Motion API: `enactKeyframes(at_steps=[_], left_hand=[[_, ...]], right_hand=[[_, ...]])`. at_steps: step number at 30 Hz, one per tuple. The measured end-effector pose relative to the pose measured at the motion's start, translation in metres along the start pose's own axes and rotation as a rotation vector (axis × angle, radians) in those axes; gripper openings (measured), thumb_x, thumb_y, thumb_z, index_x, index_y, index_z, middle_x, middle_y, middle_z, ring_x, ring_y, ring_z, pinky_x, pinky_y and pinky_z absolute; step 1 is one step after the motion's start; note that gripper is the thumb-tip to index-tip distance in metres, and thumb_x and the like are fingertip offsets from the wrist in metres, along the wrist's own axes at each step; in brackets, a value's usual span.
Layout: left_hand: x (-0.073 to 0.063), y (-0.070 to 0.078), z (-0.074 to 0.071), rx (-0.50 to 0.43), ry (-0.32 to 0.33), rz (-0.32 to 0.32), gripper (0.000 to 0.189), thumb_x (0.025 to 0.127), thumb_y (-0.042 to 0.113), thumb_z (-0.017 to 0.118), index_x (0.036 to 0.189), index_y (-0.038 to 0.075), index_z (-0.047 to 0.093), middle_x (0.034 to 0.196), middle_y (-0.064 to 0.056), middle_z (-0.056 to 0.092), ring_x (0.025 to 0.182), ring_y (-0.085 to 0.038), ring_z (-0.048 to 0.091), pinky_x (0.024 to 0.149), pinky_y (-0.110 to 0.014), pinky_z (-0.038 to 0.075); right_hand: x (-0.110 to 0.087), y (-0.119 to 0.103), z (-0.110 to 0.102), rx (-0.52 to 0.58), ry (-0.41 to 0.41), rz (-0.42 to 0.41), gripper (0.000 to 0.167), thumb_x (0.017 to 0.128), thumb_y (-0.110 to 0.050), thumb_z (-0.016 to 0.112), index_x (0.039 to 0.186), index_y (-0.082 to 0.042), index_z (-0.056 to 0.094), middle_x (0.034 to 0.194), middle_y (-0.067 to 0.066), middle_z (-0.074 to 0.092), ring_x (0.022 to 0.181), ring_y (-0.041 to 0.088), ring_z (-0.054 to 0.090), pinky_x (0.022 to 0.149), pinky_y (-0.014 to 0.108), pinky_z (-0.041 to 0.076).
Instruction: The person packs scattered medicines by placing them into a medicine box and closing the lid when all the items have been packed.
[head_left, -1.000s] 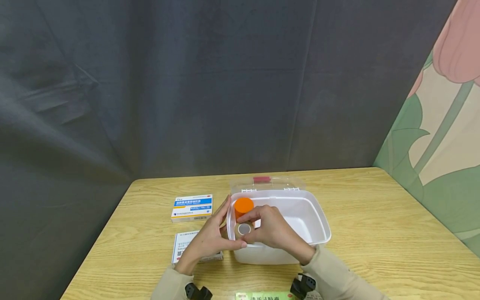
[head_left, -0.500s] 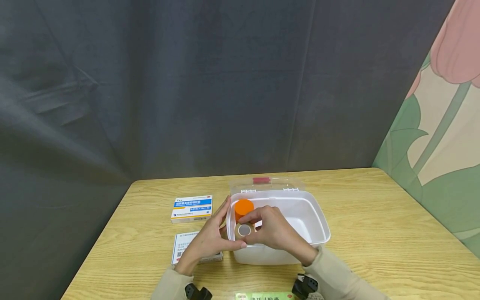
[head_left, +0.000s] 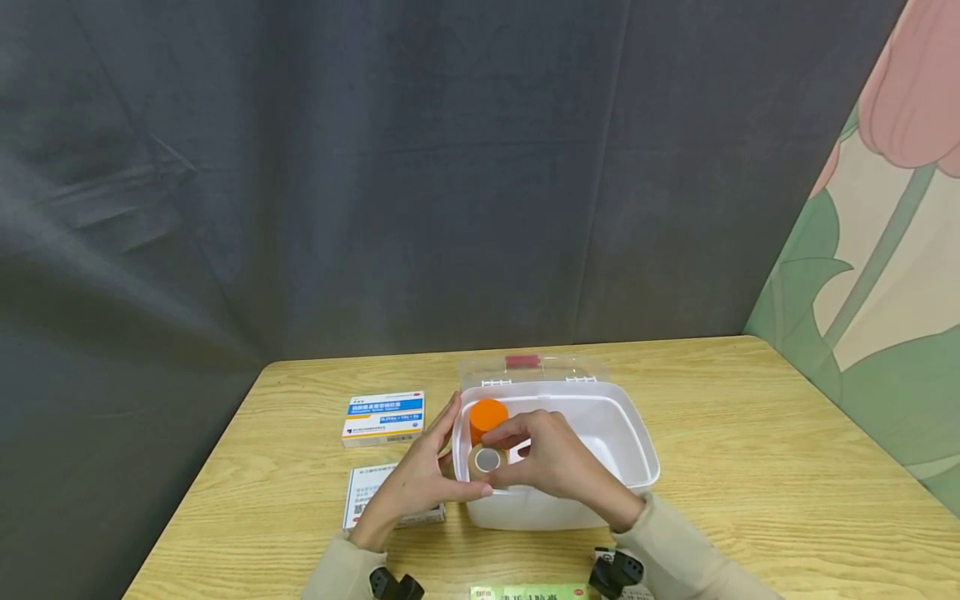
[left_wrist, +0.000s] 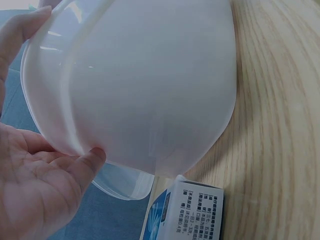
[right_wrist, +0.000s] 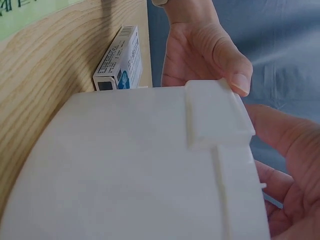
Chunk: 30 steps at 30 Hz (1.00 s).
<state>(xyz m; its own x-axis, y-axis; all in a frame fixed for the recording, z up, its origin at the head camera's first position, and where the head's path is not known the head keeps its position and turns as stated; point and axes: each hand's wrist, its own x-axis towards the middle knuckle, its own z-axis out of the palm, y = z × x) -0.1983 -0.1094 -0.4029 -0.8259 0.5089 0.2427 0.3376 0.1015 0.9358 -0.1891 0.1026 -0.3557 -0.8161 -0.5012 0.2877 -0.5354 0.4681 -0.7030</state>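
A white plastic storage box (head_left: 637, 433) stands on the table with its clear lid (head_left: 555, 367) swung back. My left hand (head_left: 417, 475) grips its left end, thumb along the near rim and fingers on the outer wall. Inside that end is an orange screw cap (head_left: 488, 418), its lower part hidden. Right in front of it, my right hand (head_left: 543, 454) pinches a round tan roll (head_left: 477, 469) with a white-ringed grey centre, thumb on the near side and fingers on the far side. In the right wrist view, the box wall (right_wrist: 120, 165) hides the roll.
Left of the box lie a blue-and-white medicine box (head_left: 384, 417) and a white medicine box (head_left: 367, 492), partly behind the left hand. A green box (head_left: 529, 592) lies at the near edge, and a printed packet (head_left: 637, 592) shows under the right wrist.
My right hand and wrist have shifted very slightly to the right, its fingers still at the roll. The left hand and the storage box stay where they were.
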Motion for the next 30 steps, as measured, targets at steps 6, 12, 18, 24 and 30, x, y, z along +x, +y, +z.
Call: enactKeyframes(at_steps=[6,12,18,24,30], left_hand=[[0.001,0.001,0.000,0.006,0.000,0.002,0.115,0.074,0.017,0.087,0.157,0.011,0.006,0.162,-0.005,0.001,0.142,-0.022,0.023,0.103,-0.034,0.040],[0.000,0.000,0.000,-0.002,-0.003,-0.002,0.116,0.074,0.016,0.087,0.157,0.012,0.005,0.162,-0.005,-0.001,0.141,-0.023,0.025,0.103,-0.034,0.039],[0.000,0.000,0.000,-0.004,-0.003,-0.002,0.116,0.074,0.016,0.086,0.157,0.012,0.005,0.162,-0.005,0.000,0.141,-0.023,0.026,0.102,-0.034,0.041],[0.000,0.001,0.000,0.011,0.009,-0.012,0.116,0.073,0.018,0.087,0.157,0.013,0.007,0.162,-0.004,0.002,0.143,-0.022,0.021,0.105,-0.041,0.037],[0.000,0.003,0.001,0.000,0.020,-0.027,0.115,0.073,0.015,0.087,0.157,0.015,0.008,0.161,-0.001,0.003,0.143,-0.021,0.021,0.106,-0.044,0.035]], right_hand=[[-0.003,-0.001,-0.005,-0.028,0.023,-0.014,0.032,0.070,-0.017,0.085,0.100,-0.008,0.076,0.094,-0.004,0.072,0.084,0.014,0.065,0.071,0.025,0.055],[-0.009,-0.005,-0.009,-0.064,0.057,-0.025,0.036,0.072,-0.024,0.085,0.104,-0.011,0.076,0.099,-0.007,0.072,0.089,0.015,0.063,0.077,0.036,0.051],[-0.016,-0.008,-0.015,-0.089,0.131,-0.041,0.036,0.074,-0.030,0.085,0.105,-0.015,0.076,0.101,-0.009,0.071,0.091,0.012,0.062,0.082,0.043,0.050],[-0.025,-0.009,-0.021,-0.093,0.209,-0.059,0.037,0.074,-0.029,0.085,0.107,-0.014,0.075,0.102,-0.010,0.070,0.094,0.012,0.063,0.083,0.044,0.050],[-0.032,-0.008,-0.026,-0.094,0.276,-0.072,0.038,0.074,-0.033,0.085,0.106,-0.014,0.076,0.104,-0.010,0.070,0.099,0.012,0.064,0.083,0.045,0.051]])
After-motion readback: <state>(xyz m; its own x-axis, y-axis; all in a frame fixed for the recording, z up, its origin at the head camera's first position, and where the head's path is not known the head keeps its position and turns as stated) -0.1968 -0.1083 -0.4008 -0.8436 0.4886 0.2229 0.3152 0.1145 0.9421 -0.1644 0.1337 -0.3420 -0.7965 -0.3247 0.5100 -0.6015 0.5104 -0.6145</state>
